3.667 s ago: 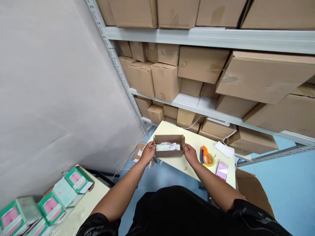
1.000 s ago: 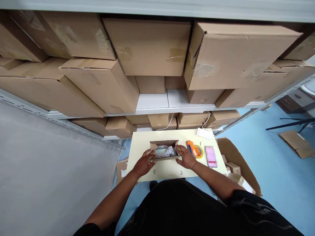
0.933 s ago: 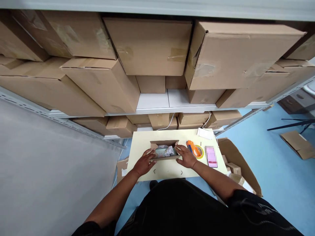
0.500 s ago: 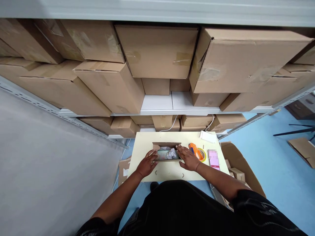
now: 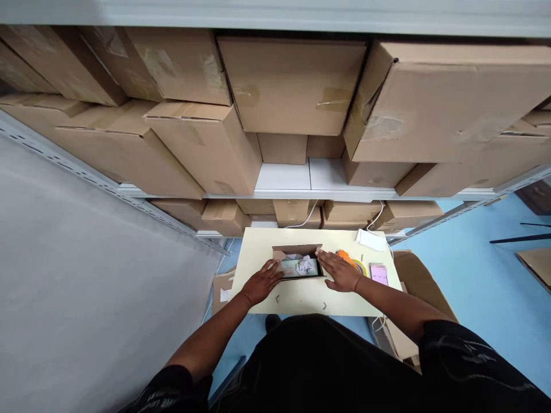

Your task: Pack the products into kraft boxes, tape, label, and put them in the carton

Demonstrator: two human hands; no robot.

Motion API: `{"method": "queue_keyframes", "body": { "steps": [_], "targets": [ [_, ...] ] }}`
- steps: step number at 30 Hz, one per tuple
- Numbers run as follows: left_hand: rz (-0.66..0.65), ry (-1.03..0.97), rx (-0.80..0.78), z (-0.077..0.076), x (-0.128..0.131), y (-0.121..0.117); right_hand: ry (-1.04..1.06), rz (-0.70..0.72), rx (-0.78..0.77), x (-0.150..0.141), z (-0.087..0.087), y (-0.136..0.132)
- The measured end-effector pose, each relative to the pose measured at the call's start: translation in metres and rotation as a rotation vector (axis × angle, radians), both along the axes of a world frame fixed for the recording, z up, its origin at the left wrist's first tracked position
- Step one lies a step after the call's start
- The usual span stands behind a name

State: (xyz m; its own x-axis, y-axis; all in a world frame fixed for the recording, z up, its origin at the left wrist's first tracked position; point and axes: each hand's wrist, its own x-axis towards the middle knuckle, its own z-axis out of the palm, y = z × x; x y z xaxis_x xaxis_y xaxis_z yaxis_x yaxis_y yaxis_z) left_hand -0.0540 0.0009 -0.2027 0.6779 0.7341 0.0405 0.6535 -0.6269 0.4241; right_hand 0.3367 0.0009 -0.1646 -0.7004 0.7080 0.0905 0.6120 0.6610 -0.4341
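The left hand [image 5: 260, 281] lay open, its fingers stretched over the left end of a small cardboard box [image 5: 298, 250]. The right hand [image 5: 342, 272] was unclenched too, fingers extended along the opposite end. The box sat between them on the pale table [image 5: 297, 301], its top open.

Between the hands, inside the box, lay a pale green packet [image 5: 290, 268], with crumpled paper [image 5: 305, 265] on it, closer to the right hand. The box looked light, its walls stiff but thin and likely to bow if squeezed; both short ends, low down, seemed the best hold. The paper was probably soft; whether the packet was fragile, one could not tell.

Just beyond the right hand, partly hidden, was an orange tape dispenser [image 5: 345, 257]; right of that hand lay a pink-screened phone [image 5: 379, 274]. Farther ahead of both hands, larger cartons [image 5: 297, 86] filled the shelving [image 5: 279, 178].
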Motion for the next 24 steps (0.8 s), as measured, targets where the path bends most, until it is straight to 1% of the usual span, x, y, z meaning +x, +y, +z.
{"method": "queue_keyframes", "body": {
  "steps": [3,6,9,13,16,20,24],
  "targets": [
    [-0.02,-0.011,-0.037,0.001,-0.001,0.003,-0.014,-0.006,0.035,0.007,-0.012,-0.015],
    [-0.031,-0.021,-0.051,0.0,-0.002,0.005,-0.014,-0.034,0.057,0.006,-0.02,-0.022],
    [-0.039,-0.011,-0.045,-0.001,-0.003,0.005,-0.053,-0.042,0.042,-0.003,-0.022,-0.018],
    [-0.071,0.004,-0.037,0.002,-0.003,0.006,-0.088,0.06,-0.042,-0.017,-0.022,-0.005],
    [-0.053,-0.01,-0.037,0.005,0.0,0.007,-0.093,0.066,-0.058,-0.018,-0.025,-0.001],
    [-0.004,-0.018,-0.033,0.006,0.002,0.006,-0.074,0.054,-0.009,-0.006,-0.031,-0.011],
    [0.018,-0.06,-0.023,0.006,0.004,0.001,-0.028,-0.004,0.021,-0.001,-0.031,-0.023]
  ]
}}
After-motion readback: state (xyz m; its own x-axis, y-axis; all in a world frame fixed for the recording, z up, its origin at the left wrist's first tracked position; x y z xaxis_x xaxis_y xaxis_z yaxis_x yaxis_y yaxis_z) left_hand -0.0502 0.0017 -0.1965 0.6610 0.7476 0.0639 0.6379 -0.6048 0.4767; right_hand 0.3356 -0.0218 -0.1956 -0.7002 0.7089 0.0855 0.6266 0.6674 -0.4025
